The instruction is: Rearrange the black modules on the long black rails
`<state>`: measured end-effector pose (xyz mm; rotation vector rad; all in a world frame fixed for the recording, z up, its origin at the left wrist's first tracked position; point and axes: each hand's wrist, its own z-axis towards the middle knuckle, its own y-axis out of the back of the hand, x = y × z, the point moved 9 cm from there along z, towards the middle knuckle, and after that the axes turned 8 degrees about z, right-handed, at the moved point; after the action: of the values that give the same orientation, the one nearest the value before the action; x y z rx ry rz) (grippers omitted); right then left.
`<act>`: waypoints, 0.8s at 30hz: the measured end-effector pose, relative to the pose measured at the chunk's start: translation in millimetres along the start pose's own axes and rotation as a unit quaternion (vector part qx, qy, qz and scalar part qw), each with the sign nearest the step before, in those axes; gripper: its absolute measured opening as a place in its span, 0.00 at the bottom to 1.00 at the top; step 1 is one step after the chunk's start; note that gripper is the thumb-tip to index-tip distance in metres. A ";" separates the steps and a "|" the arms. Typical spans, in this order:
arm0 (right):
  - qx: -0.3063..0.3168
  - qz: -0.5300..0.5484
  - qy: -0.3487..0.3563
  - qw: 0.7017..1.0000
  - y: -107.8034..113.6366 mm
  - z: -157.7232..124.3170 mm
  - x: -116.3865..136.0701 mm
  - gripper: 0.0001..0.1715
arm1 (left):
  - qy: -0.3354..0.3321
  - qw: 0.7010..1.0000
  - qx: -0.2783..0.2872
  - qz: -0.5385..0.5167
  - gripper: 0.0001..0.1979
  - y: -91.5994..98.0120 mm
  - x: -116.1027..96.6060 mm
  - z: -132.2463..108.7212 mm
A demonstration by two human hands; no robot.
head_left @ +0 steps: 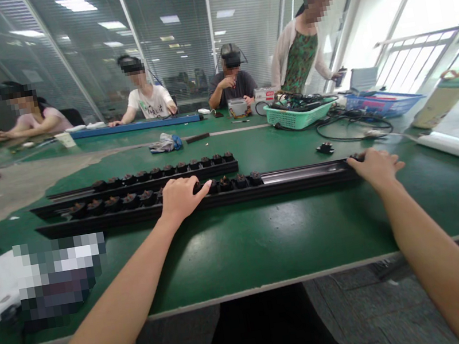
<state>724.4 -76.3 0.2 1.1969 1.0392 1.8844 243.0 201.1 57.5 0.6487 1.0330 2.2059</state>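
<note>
A long black rail point(301, 184) lies across the green table, with a row of black socket modules point(241, 180) in its channel and a bare silvery stretch towards the right. My left hand point(182, 198) grips the rail near its middle, thumb pointing right along the modules. At the rail's right end my right hand point(375, 166) holds on, its fingertips partly hidden behind the end. Behind lies a shorter black rail point(212, 170) with its own row of modules. A loose black module point(324, 148) sits beyond the rail on the right.
On the green table point(267, 247) are a green basket point(297, 117) of cables, a blue basket point(384, 105), a white power strip point(454, 147), a cloth point(165, 143) and a bottle point(444, 97). A white device point(1, 286) lies at left. Several people are across the table.
</note>
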 end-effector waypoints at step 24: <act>-0.047 0.010 -0.066 0.997 -1.8 32.9 -55.0 0.29 | 0.002 1.000 0.006 0.013 0.32 -0.6 0.4 -1.3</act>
<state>774.7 -113.1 -14.4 1.2643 0.8614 1.8217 242.1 201.1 56.3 0.6668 1.0454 2.2250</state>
